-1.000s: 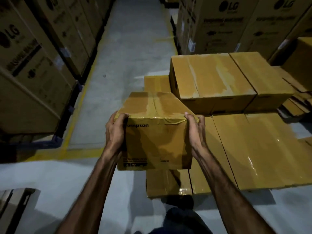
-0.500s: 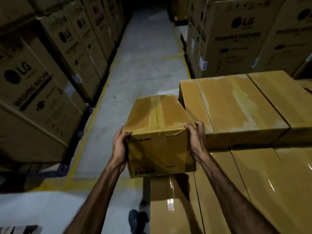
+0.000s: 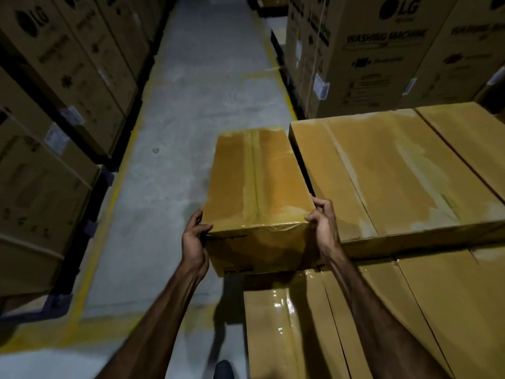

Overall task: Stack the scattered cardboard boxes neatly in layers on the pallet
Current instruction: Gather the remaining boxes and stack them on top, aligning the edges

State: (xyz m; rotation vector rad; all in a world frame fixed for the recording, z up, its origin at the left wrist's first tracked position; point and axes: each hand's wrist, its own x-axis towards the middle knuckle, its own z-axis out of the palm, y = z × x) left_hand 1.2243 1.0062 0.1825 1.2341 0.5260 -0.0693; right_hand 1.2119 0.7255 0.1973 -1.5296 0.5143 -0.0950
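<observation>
Head view shows the carried box [image 3: 257, 192] held at its near end, left hand [image 3: 194, 244] and right hand [image 3: 322, 224] curled round the near corners. Its long axis runs away from the person, parallel with and just left of the upper-layer box [image 3: 382, 170], above the lower layer [image 3: 300, 324]; the right hand sits nearer that neighbour.

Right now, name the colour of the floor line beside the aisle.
Yellow floor line, clearest in the head view.
</observation>
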